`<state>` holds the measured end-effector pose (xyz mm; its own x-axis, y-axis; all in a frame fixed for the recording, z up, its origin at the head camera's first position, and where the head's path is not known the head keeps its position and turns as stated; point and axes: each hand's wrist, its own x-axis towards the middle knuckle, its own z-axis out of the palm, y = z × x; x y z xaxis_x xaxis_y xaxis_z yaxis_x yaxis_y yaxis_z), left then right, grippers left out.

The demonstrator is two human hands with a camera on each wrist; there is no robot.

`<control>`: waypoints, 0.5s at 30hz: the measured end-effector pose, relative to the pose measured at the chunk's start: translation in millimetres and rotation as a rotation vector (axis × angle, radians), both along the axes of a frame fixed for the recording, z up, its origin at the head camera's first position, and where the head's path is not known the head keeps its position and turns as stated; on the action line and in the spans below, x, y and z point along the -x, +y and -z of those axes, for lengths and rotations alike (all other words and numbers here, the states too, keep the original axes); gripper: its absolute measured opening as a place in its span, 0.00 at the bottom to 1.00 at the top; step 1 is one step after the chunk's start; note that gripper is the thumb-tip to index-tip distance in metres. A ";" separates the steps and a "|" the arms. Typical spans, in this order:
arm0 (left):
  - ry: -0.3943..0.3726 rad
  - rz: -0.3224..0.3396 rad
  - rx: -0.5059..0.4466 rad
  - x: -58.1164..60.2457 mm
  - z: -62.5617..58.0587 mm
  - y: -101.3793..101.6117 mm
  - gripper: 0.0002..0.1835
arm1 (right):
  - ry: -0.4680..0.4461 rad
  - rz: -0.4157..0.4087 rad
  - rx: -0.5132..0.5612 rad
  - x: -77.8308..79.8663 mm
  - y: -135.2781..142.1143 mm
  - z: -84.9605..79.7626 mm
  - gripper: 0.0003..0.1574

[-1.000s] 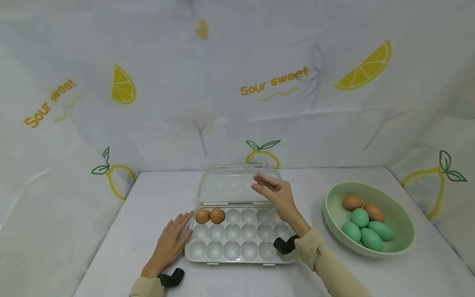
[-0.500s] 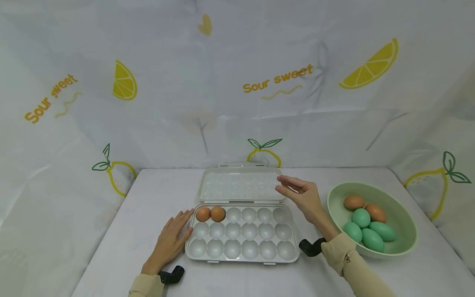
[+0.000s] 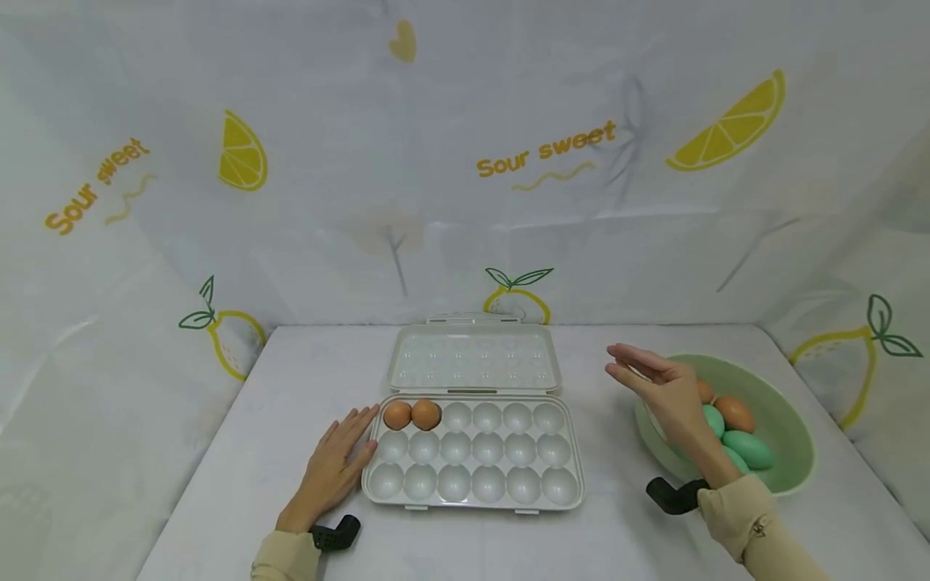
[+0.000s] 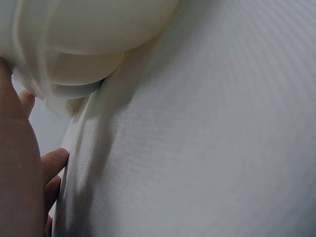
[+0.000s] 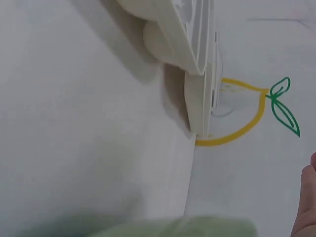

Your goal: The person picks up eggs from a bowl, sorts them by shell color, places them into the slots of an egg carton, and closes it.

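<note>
We see the left hand [image 3: 334,464] resting, fingers straight, against the left edge of the egg tray [image 3: 472,437] on the desk [image 3: 494,549], with two brown eggs [image 3: 425,415] at its back left corner. We find the right hand [image 3: 668,399] empty, fingers extended, by the left side of the green bowl [image 3: 790,440], where other brown eggs [image 3: 734,413] and green eggs [image 3: 750,449] lie.

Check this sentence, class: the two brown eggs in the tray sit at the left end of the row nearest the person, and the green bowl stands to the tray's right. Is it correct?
Not quite: the row is wrong. The head view shows the two brown eggs in the back row, nearest the open lid. The rest stands.
</note>
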<state>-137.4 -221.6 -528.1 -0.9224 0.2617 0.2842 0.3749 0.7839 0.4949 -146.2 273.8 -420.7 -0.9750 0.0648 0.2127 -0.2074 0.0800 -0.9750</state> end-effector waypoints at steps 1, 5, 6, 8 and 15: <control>0.000 0.000 0.001 0.5 -0.1 -0.3 0.30 | 0.001 -0.001 0.012 -2.3 6.0 0.1 0.26; 0.008 0.000 0.008 1.5 -0.8 -1.0 0.30 | -0.021 0.017 0.002 -11.7 28.8 0.8 0.26; 0.007 0.000 0.008 1.6 -0.9 -1.0 0.30 | -0.026 0.027 0.002 -13.8 34.2 1.7 0.26; 0.003 0.001 0.006 1.4 -1.3 -0.7 0.30 | -0.027 0.058 -0.009 -17.2 44.4 3.7 0.25; 0.040 -0.007 0.018 -0.3 0.6 0.0 0.30 | -0.059 0.162 -0.151 -24.6 78.5 16.4 0.26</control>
<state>-137.1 -221.5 -528.6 -0.9123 0.2607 0.3159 0.3885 0.7952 0.4655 -121.6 352.3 -437.0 -0.9654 0.1933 0.1749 -0.1229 0.2540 -0.9594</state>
